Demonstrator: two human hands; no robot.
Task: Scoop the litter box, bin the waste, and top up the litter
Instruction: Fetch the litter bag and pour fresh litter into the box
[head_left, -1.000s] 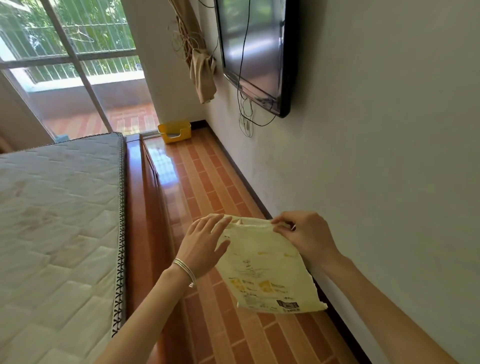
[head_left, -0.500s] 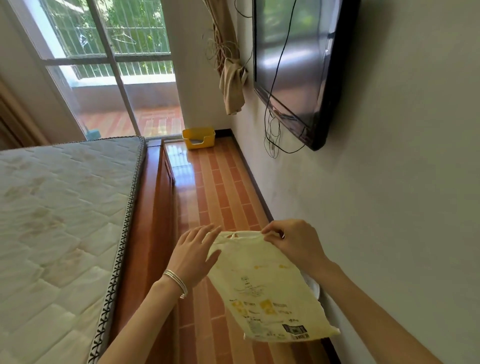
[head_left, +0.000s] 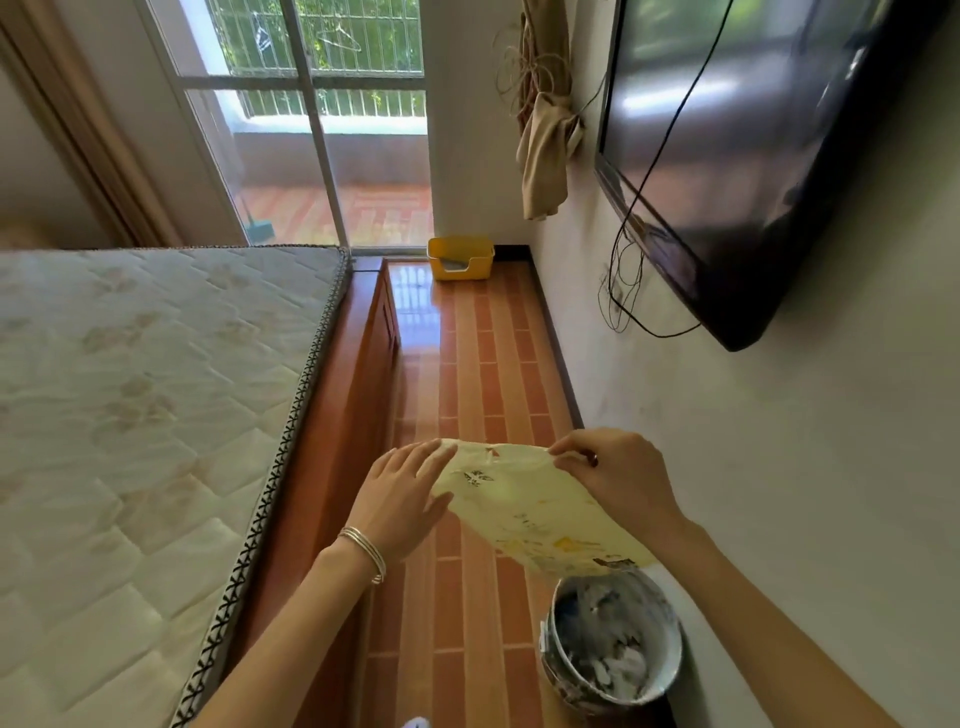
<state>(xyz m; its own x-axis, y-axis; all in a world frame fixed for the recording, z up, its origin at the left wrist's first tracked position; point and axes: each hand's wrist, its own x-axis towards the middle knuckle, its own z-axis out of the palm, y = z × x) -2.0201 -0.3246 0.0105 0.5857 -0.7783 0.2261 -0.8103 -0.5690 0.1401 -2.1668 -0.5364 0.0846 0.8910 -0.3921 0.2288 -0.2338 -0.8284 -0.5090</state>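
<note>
Narrow bedroom aisle of glossy terracotta floor tiles (head_left: 467, 364), seen from above, running between a bed and a white wall. Centre frame, the right hand (head_left: 618, 478) pinches the top edge of a pale yellow plastic bag (head_left: 524, 499), fingers curled over a crumpled fold. The left hand (head_left: 400, 493) lies against the bag's opposite edge with fingers straight and together, not gripping. The bag is thin, creased film with small printed marks and hangs slack between the hands.

Compared with a second ago, the view has tipped downward and a round bin (head_left: 613, 644), lined and holding crumpled whitish waste, now shows directly beneath the bag by the wall. The grip looks unchanged. This suggests the bag is still being worked open, so scooping has not begun.

Further out, the yellow litter box (head_left: 460, 258), a boxy plastic tub with a cut-out front, sits well apart at the aisle's far end beside a glass door. A quilted mattress (head_left: 145, 389) fills the left; a wall-mounted television (head_left: 737, 156) hangs on the right.
</note>
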